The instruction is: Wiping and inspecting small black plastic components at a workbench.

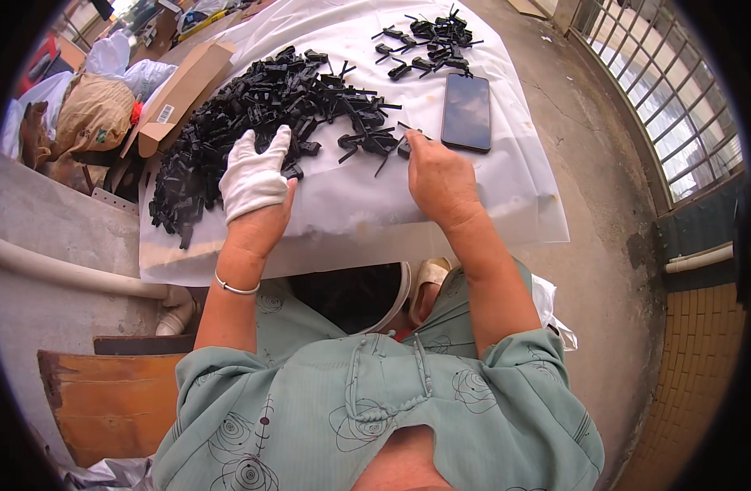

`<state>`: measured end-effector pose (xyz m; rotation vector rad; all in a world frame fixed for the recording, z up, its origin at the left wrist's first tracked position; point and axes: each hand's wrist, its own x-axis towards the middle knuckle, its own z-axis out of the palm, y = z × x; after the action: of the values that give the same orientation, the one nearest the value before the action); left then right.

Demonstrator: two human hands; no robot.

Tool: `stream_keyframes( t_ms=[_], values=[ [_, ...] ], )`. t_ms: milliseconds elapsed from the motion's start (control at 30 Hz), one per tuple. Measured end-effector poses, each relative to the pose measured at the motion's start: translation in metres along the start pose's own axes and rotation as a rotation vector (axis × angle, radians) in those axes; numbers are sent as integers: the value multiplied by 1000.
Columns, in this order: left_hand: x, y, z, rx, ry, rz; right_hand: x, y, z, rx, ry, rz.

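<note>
A big heap of small black plastic parts (253, 114) lies on a white plastic sheet (441, 204). My left hand (257, 176), in a white glove, rests with spread fingers on the near edge of the heap. Bare, my right hand (437, 176) pinches one small black part (404, 147) at its fingertips, just right of the heap. A smaller group of black parts (433, 45) sits at the far end of the sheet. A dark phone (466, 112) lies face up beside my right hand.
An open cardboard box (183, 90) stands left of the heap, with bags and sacks (89, 114) beyond it. A white pipe (65, 270) runs at the left, a wooden board (105, 401) lies below. Concrete floor and a metal grille (670, 106) are at right.
</note>
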<state>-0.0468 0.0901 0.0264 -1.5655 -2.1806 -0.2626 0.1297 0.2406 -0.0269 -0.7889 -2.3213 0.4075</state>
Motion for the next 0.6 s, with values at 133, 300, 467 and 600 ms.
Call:
stream_keyframes(
  t_ms=[133, 300, 467, 600],
  values=[
    [-12, 7, 7, -154, 204, 94, 9, 6, 10, -313, -186, 54],
    [-39, 43, 32, -1064, 12, -42, -7, 0, 3, -64, -86, -17],
    [-31, 64, 33, -1576, -78, -194, -17, -28, -6, 687, -249, 153],
    [-26, 60, 23, -1667, -235, -259, -21, -28, 2, 790, -156, 40]
  ],
)
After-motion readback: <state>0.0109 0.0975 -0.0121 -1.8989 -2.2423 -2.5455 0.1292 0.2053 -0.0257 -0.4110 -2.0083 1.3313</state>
